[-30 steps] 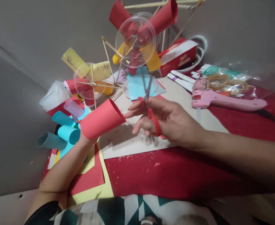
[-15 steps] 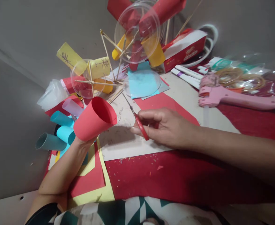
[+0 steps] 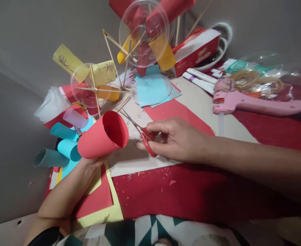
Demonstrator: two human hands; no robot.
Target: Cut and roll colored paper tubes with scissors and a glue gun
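A red paper tube [image 3: 96, 138], its wide mouth facing right, rests in my left hand [image 3: 95, 162]. The tube hides most of that hand's fingers. My right hand [image 3: 171, 138] has its thumb and fingers in the red handles of a pair of scissors [image 3: 147, 143]. The scissors' blades are slightly parted and point up and left, just to the right of the tube's mouth and apart from it. Beneath both lies a white sheet [image 3: 140, 164] with small scraps on it. A red sheet of paper [image 3: 178, 118] lies behind my right hand.
Wheel-like models of clear plastic discs [image 3: 125, 24], sticks and paper tubes stand at the back. Blue tubes [image 3: 69, 149] lie at the left. A pink glue gun [image 3: 263, 106], markers [image 3: 199, 82] and a bag of rubber bands [image 3: 258, 82] lie at the right, near a red box [image 3: 196, 51].
The scissors' blades have parted and moved left, closer to the tube's mouth. The tube has turned a little in my left hand. The whole view has shifted slightly.
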